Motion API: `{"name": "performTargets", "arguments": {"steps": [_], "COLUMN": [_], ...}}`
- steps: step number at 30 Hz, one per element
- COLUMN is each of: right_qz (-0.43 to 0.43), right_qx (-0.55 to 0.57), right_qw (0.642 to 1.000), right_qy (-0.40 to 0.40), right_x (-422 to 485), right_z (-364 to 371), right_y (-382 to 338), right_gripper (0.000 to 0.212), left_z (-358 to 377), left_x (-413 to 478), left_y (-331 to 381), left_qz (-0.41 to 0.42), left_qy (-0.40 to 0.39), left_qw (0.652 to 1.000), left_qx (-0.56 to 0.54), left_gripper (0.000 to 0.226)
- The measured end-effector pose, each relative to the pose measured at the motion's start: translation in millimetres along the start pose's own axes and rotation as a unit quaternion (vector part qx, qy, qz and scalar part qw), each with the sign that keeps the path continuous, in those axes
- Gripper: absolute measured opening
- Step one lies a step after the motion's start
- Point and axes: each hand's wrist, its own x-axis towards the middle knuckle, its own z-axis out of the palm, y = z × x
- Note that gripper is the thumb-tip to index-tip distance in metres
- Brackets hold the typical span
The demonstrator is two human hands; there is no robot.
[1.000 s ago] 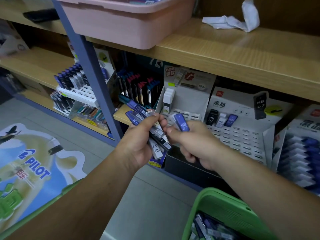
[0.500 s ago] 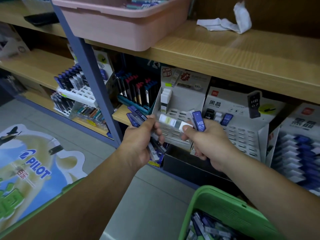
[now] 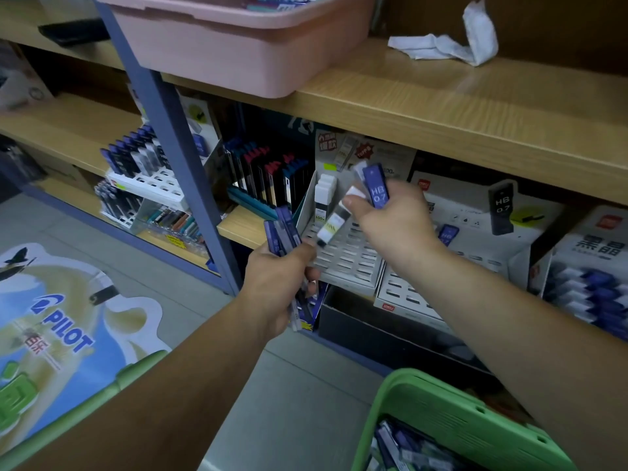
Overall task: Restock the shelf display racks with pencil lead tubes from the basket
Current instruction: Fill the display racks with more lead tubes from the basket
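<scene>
My left hand grips a bundle of blue pencil lead tubes in front of the lower shelf. My right hand holds a blue tube marked HB 0.7 upright and pinches a white-and-black tube that slants down over the white slotted display rack. That rack has a few white tubes at its back left. A second white rack stands to its right, mostly behind my right hand. The green basket at the bottom right holds several more tubes.
A pink tub sits on the wooden shelf above, next to a crumpled white cloth. A blue shelf post stands left of the racks. Further racks of tubes fill the left shelf and far right.
My right hand has risen and moved right with both tubes; the white-and-black tube now slants down over the rack. My left hand has lifted its bundle more upright.
</scene>
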Motion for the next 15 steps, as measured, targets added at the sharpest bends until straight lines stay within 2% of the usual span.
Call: {"name": "performTargets", "arguments": {"steps": [3, 7, 11, 15], "right_qz": [-0.053, -0.064, -0.072, -0.095], "right_qx": [-0.076, -0.136, -0.131, -0.113], "right_qw": [0.995, 0.989, 0.989, 0.989], "right_qy": [0.019, 0.008, 0.012, -0.005], "right_x": [21, 35, 37, 36], "right_z": [10, 22, 28, 34], "right_y": [-6, -5, 4, 6], "right_gripper": [0.023, 0.02, 0.023, 0.018], "left_z": [-8, -15, -17, -18], "left_x": [-1, -2, 0, 2], "left_y": [-1, 3, 1, -1], "left_qz": [-0.039, -0.068, -0.08, -0.085], "left_qy": [-0.041, -0.084, -0.108, -0.08], "left_qw": [0.998, 0.993, 0.991, 0.993], "left_qx": [-0.002, -0.036, -0.024, -0.014], "left_gripper": [0.016, 0.019, 0.015, 0.032]}}
